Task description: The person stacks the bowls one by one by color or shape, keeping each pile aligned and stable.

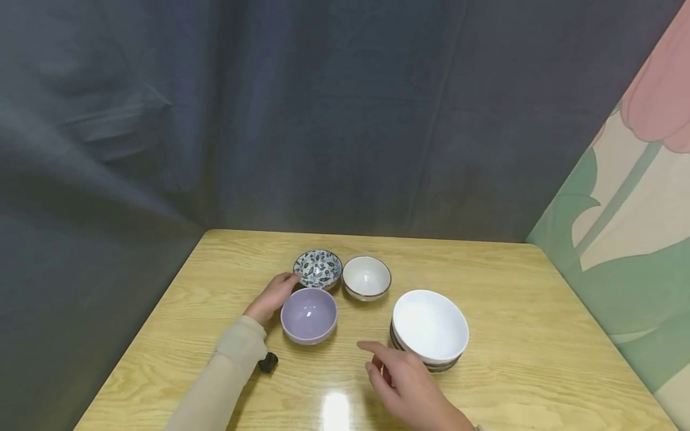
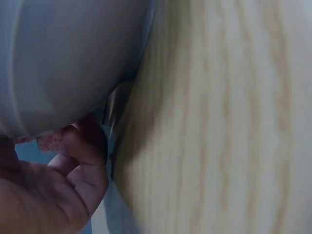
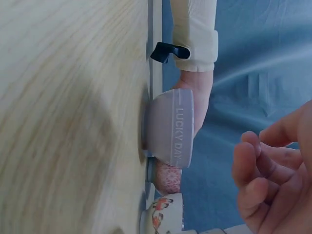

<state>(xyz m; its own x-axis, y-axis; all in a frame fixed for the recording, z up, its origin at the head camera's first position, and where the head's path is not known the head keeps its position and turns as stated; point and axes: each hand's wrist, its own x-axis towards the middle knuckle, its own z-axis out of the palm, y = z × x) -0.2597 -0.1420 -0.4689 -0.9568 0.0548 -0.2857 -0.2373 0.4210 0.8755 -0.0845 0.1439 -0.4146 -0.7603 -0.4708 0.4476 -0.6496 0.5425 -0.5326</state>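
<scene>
In the head view my left hand [image 1: 274, 296] reaches past the purple bowl [image 1: 309, 317] to the left rim of a small bowl [image 1: 318, 269] with a blue-green leafy inside. Its outer wall shows a pink pattern [image 3: 168, 178] in the right wrist view. Curled fingers [image 2: 85, 161] of the left hand grip that patterned bowl, partly hidden by the purple bowl. "LUCKY DAY" is embossed on the purple bowl's side. My right hand [image 1: 404, 383] hovers in front of a large white bowl [image 1: 431, 326], fingers loosely bent, holding nothing.
Right of the patterned bowl stands a cream bowl [image 1: 366, 278] with a brown rim and flowers outside. Dark-edged dishware [image 1: 396, 340] sits beneath the large white bowl. A black wrist mount [image 1: 268, 362] hangs from the left sleeve. Dark curtains [image 1: 334, 120] border the wooden table [image 1: 512, 335].
</scene>
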